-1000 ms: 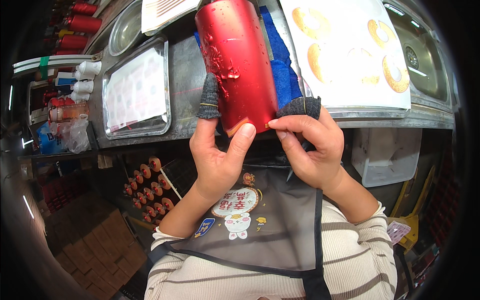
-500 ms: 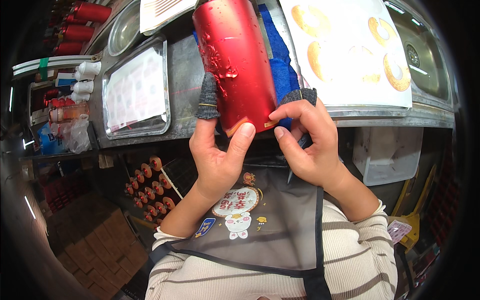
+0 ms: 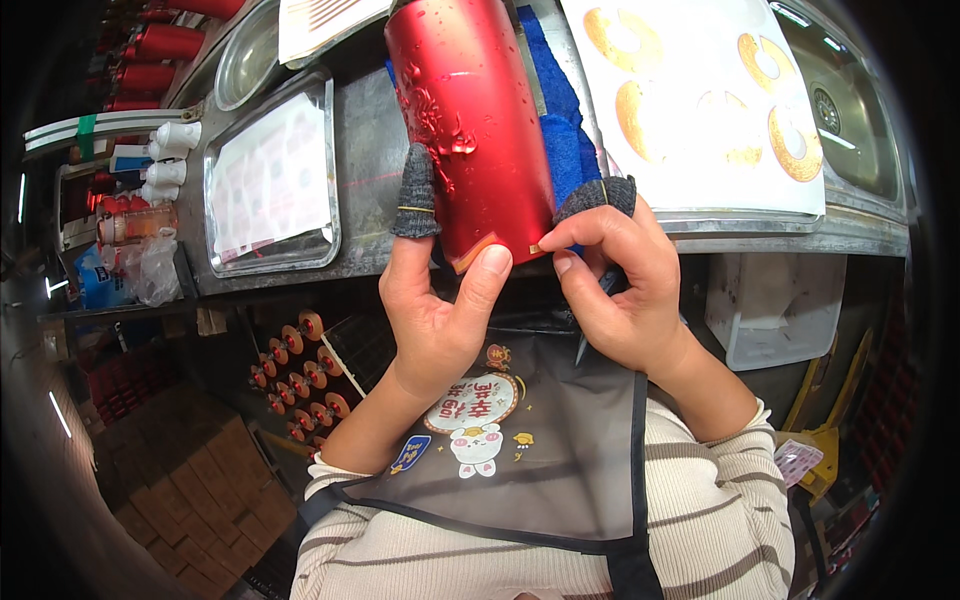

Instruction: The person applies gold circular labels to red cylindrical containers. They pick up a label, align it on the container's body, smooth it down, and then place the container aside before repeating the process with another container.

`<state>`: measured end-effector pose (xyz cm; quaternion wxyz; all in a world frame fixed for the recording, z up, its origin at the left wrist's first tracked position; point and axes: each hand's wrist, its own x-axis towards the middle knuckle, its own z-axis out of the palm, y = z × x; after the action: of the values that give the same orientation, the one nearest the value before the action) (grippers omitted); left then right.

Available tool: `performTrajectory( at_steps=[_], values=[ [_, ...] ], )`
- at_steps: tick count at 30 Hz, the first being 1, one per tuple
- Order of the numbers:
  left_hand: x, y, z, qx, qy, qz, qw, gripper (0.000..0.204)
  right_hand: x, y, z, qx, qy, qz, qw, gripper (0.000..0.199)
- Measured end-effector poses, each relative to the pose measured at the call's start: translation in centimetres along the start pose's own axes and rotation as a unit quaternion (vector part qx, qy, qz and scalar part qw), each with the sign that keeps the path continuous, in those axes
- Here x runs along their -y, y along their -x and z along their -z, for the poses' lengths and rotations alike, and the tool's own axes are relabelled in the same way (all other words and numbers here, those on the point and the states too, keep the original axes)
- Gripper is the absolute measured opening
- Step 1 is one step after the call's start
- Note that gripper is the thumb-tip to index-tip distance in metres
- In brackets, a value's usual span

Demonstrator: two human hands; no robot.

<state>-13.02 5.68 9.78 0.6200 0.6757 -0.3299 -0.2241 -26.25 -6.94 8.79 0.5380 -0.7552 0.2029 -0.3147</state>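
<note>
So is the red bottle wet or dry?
Wet: water drops bead on the red bottle, held between the left hand and right hand.

Left hand [image 3: 435, 310] raised, palm turned toward the body — thumb pressed upward, index finger capped by a grey knit cot. Right hand [image 3: 620, 285] curled beside it — fingertips pinched together, index likewise capped.

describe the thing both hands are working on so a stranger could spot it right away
Start at the steel counter, near its front edge. The left hand and right hand hold a red metal tumbler there. It is the only glossy red cylinder, wet with droplets, against a blue cloth.
</note>
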Motion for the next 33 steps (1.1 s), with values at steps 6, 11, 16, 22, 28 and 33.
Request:
performTrajectory(
  at_steps=[6, 11, 16, 22, 28, 33],
  values=[
    [0.1, 0.0, 0.0, 0.001, -0.003, 0.001, 1.0, 0.046, -0.1, 0.1, 0.0, 0.016, -0.06, -0.067, 0.996, 0.019],
    [0.3, 0.0, 0.0, -0.001, -0.008, -0.006, 1.0, 0.046, 0.2, -0.2, -0.2, -0.021, -0.054, -0.047, 0.997, 0.018],
    [0.0, 0.2, 0.4, 0.005, -0.006, -0.003, 1.0, 0.047, 0.2, 0.2, 0.1, 0.004, -0.07, -0.067, 0.995, 0.02],
    [-0.4, 0.2, 0.3, 0.009, 0.001, 0.002, 1.0, 0.05, 0.6, 0.1, 0.2, 0.009, -0.094, -0.112, 0.989, 0.017],
    [-0.4, 0.1, 0.3, 0.009, 0.007, 0.0, 1.0, 0.052, 0.8, -0.6, 0.3, 0.025, -0.027, -0.036, 0.999, 0.014],
    [-0.2, 0.1, 0.2, 0.008, 0.008, -0.003, 1.0, 0.053, 0.4, -0.9, 0.1, 0.02, 0.048, 0.041, 0.998, 0.012]
  ],
)
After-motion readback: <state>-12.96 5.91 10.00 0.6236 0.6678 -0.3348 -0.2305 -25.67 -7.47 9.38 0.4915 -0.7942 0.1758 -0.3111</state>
